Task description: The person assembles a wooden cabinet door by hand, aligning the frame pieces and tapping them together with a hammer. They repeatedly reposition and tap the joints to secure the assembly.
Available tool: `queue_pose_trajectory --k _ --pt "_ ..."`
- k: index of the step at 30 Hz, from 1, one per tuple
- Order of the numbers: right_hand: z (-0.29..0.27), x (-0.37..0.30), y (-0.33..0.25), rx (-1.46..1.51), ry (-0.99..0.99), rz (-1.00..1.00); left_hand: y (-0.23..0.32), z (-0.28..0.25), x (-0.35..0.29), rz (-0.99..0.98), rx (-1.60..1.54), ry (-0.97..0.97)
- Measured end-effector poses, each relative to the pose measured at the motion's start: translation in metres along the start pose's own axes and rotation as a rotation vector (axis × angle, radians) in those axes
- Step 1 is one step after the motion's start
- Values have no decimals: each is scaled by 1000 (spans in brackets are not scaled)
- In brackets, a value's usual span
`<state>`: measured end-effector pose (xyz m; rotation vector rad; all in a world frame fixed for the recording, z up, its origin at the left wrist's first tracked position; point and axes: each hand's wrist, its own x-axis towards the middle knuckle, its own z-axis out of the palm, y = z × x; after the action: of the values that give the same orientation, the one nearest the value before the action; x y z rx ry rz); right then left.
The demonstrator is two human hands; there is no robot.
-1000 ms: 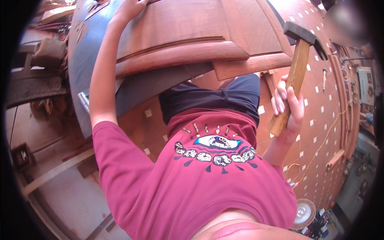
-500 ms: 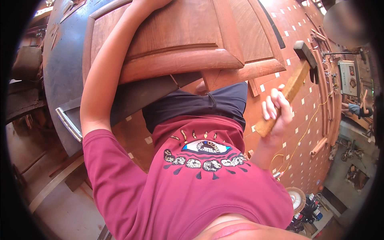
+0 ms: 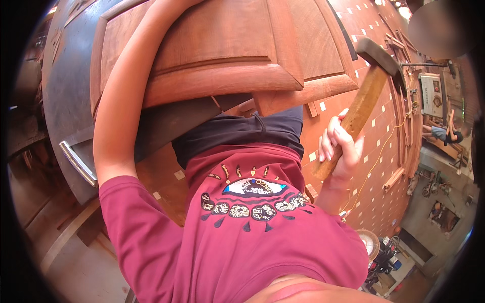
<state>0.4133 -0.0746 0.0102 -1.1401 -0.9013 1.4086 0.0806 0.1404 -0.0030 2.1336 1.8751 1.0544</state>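
My right hand (image 3: 339,146) is closed round the wooden handle of a hammer (image 3: 371,93). The hammer is held up at the right of my body, its dark metal head uppermost, apart from the wood. My left arm reaches across a reddish-brown wooden panel door (image 3: 214,38) with a raised frame. Only the edge of my left hand (image 3: 191,2) shows at the top of the picture, over the door; its fingers are cut off. Partly under this door lies a second panel door (image 3: 316,48), sticking out to the right.
The doors lie on a dark table (image 3: 68,96) with a metal strip (image 3: 78,164) at its near left corner. Long wood strips (image 3: 404,126) and a yellow cord (image 3: 381,164) lie on the tiled floor at right. Another person (image 3: 444,134) is at the far right.
The hammer has come closer and looks larger, its head shifted up and left. My left hand has slid further out past the top edge. The whole view has shifted slightly.
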Motion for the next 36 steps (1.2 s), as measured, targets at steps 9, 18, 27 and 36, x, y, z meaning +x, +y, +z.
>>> queue_pose_trajectory --k 9,18,27,36 --pt "-7 -3 7 38 -184 296 -20 14 3 93 0 72" --pt "22 -30 27 53 16 172 -9 5 3 -13 27 13" --pt "3 -34 31 295 -46 127 -11 -3 -1 -7 22 26" --pt "18 -47 46 173 -174 229 -18 7 5 64 73 20"
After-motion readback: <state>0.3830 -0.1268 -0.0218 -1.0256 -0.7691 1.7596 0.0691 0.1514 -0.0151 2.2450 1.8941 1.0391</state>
